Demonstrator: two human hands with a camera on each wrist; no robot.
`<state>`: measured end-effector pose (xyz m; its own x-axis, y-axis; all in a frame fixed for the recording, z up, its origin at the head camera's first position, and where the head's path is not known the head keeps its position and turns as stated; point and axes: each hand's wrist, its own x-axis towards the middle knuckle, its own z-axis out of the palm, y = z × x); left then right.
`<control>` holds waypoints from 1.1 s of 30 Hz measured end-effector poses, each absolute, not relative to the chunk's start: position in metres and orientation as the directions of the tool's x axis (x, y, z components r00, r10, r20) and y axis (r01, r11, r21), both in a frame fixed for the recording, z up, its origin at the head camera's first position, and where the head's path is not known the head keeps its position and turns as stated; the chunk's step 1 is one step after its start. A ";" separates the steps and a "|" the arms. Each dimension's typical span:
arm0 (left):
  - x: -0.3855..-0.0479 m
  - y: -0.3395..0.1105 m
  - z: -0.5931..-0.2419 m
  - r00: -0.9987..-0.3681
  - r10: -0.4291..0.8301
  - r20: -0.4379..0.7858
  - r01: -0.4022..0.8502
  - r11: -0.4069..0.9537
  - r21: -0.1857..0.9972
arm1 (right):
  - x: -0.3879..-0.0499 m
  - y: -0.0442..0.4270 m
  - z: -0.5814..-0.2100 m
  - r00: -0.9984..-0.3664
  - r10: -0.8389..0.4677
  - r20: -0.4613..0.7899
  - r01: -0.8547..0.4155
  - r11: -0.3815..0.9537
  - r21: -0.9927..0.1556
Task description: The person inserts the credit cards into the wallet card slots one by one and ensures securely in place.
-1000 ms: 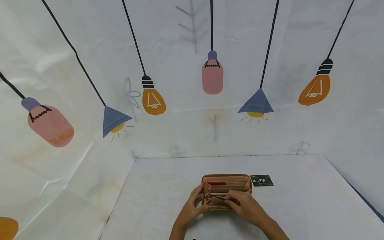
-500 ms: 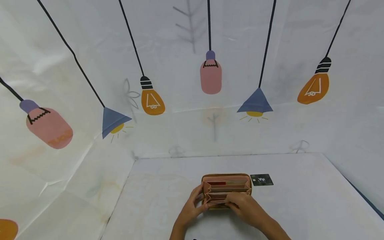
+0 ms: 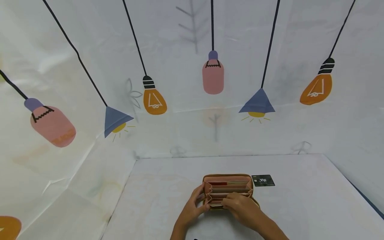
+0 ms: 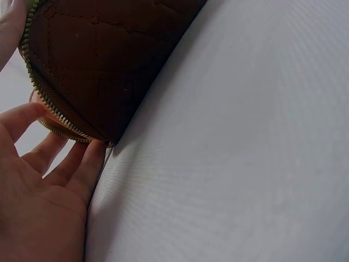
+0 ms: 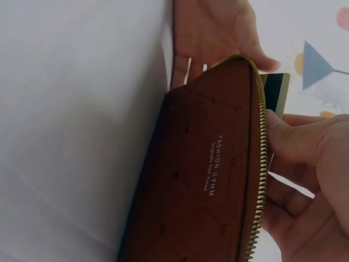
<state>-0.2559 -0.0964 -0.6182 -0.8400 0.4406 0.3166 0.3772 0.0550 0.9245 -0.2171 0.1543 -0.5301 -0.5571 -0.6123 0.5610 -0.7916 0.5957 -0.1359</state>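
An unzipped brown wallet (image 3: 228, 178) with pink inner compartments lies on the table; its quilted outside (image 4: 103, 60) shows in the left wrist view. My left hand (image 3: 191, 207) grips the wallet's left end, thumb at the near edge and fingers at the side. My right hand (image 3: 242, 208) pinches a dark card with a pale edge (image 5: 282, 94) at the wallet's near opening; the card stands partly out of it. In the right wrist view the thumb (image 5: 297, 141) of that hand lies against the card. Other cards or papers (image 3: 217, 183) sit in the far slots.
A black "Vip" card (image 3: 263, 180) lies on the white table (image 3: 162, 186) just right of the wallet's far corner. White sheeting (image 3: 186, 133) with printed lamps rises behind the table and at its left side.
My right hand has shifted slightly left and nearer at the wallet, and the card between its fingers has gone lower into the near section. The left hand keeps its hold.
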 end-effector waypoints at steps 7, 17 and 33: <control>-0.254 -0.095 -0.613 -0.857 0.439 0.268 0.322 0.050 0.946 | -0.216 0.153 -0.527 -0.579 -0.623 0.526 -0.779 0.612 -0.133; -0.253 -0.095 -0.613 -0.850 0.441 0.288 0.346 0.056 0.936 | -0.215 0.153 -0.528 -0.599 -0.629 0.495 -0.774 0.614 -0.156; -0.254 -0.095 -0.613 -0.859 0.446 0.250 0.322 0.092 0.942 | -0.206 0.153 -0.509 -0.627 -0.668 0.401 -0.758 0.642 -0.116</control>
<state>-0.2542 -0.0950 -0.6129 -0.8593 0.4464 0.2497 0.3215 0.0919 0.9424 -0.2063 0.1531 -0.5093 -0.6273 -0.6677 0.4008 -0.7577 0.6421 -0.1162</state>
